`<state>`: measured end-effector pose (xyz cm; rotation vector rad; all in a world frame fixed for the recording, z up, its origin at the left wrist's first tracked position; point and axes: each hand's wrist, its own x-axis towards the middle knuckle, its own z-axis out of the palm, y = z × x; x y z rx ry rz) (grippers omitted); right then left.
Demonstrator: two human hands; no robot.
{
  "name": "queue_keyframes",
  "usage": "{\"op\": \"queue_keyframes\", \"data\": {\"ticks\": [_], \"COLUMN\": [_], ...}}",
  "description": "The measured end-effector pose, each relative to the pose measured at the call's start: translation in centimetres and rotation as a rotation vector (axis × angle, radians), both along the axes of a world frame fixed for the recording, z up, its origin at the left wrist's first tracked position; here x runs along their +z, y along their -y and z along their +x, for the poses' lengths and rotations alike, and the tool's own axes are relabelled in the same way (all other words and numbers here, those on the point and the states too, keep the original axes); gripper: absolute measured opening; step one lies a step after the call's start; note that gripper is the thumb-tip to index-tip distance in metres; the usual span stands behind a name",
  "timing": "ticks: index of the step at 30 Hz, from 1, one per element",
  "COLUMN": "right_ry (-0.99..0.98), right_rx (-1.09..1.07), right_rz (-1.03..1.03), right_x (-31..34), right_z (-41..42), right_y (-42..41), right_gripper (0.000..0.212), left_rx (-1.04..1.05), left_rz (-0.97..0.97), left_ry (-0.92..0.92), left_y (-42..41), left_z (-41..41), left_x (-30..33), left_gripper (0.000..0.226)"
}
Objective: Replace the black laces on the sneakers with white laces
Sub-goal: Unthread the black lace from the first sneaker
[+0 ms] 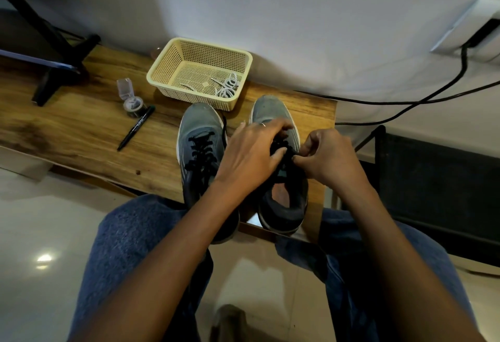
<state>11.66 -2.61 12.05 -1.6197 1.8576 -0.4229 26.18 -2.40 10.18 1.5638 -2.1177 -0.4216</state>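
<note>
Both hands (286, 152) pinch black laces (281, 149); basket (162, 68) holds white laces (227, 88).

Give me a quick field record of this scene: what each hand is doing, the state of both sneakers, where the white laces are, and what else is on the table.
left hand: fingers curled on the black lace of the right sneaker
right hand: pinches the same lace
right sneaker: black lace still in
left sneaker: black lace still threaded, untouched
white laces: bundled inside the basket
basket: cream plastic, behind the sneakers
table: wooden
also on table: black pen, small clear container
</note>
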Motion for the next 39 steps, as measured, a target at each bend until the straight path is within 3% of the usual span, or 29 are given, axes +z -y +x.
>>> {"op": "queue_keyframes", "data": {"ticks": [2,5,14,17,21,28,35,39], "right_ry": [-0.021,-0.045,-0.031,-0.033,-0.028,-0.002,-0.020,-0.029], "right_rx": [0.009,0.022,0.083,0.082,0.091,0.074,0.035,0.023], "right_rz": [-0.012,-0.045,-0.084,-0.075,-0.070,-0.059,-0.066,-0.061], "right_x": [-0.1,-0.3,-0.4,-0.3,-0.1,-0.2,-0.5,-0.5], "right_z": [0.1,0.2,0.3,0.3,0.3,0.2,0.3,0.3], "right_y": [-0.1,-0.2,-0.6,-0.6,-0.7,-0.6,-0.6,-0.6], "right_gripper": [0.014,0.014,0.026,0.027,0.025,0.027,0.030,0.028], "left_rx": [-0.055,-0.077,-0.018,0.012,0.056,0.096,0.317,0.081], "left_rz": [0.022,0.059,0.047,0.019,-0.055,0.028,0.116,0.220], "left_ry": [0.096,0.197,0.292,0.324,0.291,0.185,0.041,-0.046], "left_y": [0.1,0.1,0.0,-0.4,-0.4,-0.2,0.3,-0.3], "left_z": [0.1,0.3,0.0,-0.3,-0.5,-0.1,1.9,1.4], "left_x": [-0.3,-0.4,0.3,0.2,0.5,0.9,1.4,0.8], "left_gripper": [0.044,0.039,0.047,0.040,0.020,0.015,0.009,0.022]}}
